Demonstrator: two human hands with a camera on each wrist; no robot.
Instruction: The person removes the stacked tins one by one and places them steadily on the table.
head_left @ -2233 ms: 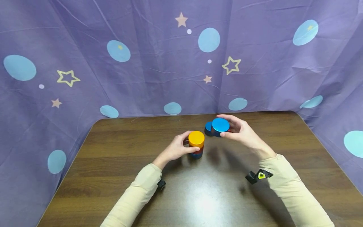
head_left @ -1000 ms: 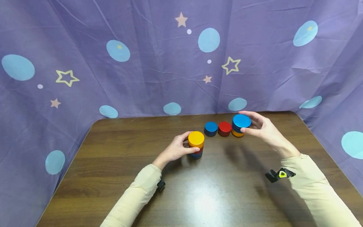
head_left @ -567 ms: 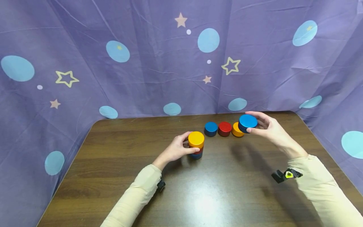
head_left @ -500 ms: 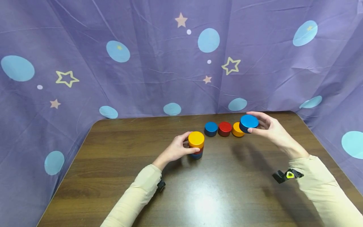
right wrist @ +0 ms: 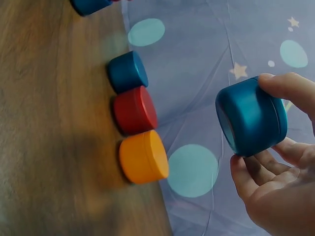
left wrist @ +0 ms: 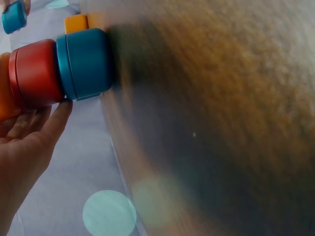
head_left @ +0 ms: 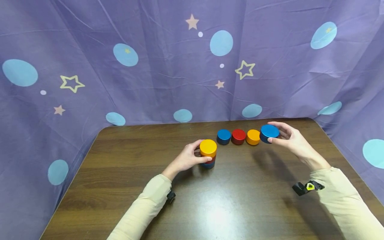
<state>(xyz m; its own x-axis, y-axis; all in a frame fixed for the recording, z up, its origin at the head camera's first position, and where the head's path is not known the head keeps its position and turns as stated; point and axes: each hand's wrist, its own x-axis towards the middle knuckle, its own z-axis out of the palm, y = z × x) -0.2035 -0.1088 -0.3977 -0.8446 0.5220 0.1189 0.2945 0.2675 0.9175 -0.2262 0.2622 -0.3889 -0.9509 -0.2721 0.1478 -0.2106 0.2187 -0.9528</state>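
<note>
My left hand (head_left: 187,157) grips a stack of three small round lidded tins, thumb in front and fingers behind. An orange tin (head_left: 208,147) tops the stack, a red tin (left wrist: 38,73) sits in the middle, and a blue tin (left wrist: 87,63) is lowest, down at the tabletop. Over at the right, my right hand (head_left: 292,141) holds another blue tin (right wrist: 252,117) between thumb and fingers, raised off the table. It hangs just right of a row: a blue tin (head_left: 223,136), a red tin (head_left: 238,136) and an orange tin (head_left: 253,137).
The brown wooden table (head_left: 126,166) carries everything, and the row stands near its far edge. Behind rises a purple curtain (head_left: 168,66) with stars and dots. Black wrist cameras, such as the right one (head_left: 300,188), sit on both sleeves.
My right hand has carried its blue tin rightward past the row, uncovering the red and orange tins, and has lowered slightly. The left hand keeps its grip on the stack in the same place.
</note>
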